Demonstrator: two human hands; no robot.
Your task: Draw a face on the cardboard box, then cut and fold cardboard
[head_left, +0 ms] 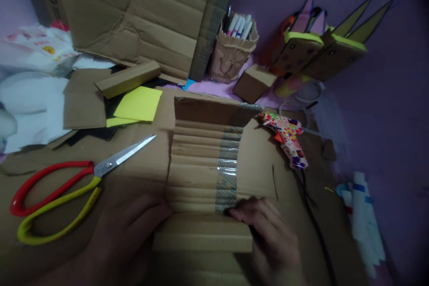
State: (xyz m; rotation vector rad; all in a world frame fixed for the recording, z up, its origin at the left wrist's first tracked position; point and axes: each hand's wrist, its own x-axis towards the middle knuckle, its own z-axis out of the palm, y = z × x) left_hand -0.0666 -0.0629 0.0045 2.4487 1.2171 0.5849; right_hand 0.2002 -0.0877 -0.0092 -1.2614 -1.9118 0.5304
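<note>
Scored cardboard strip (201,174) at lower centre of frame, rolled end near both hands. Left hand (134,228) flat, fingers together, pressing roll. Right hand (268,232) fingers pinched on taped edge. Risks: roll springs open; scissors (60,192) at lower left, glue gun (288,138) cord close by.

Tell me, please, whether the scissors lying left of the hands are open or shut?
Shut at the blades: the scissors lie flat on the cardboard sheet, their blades together as one point, though the red and yellow handles stay apart.
</note>
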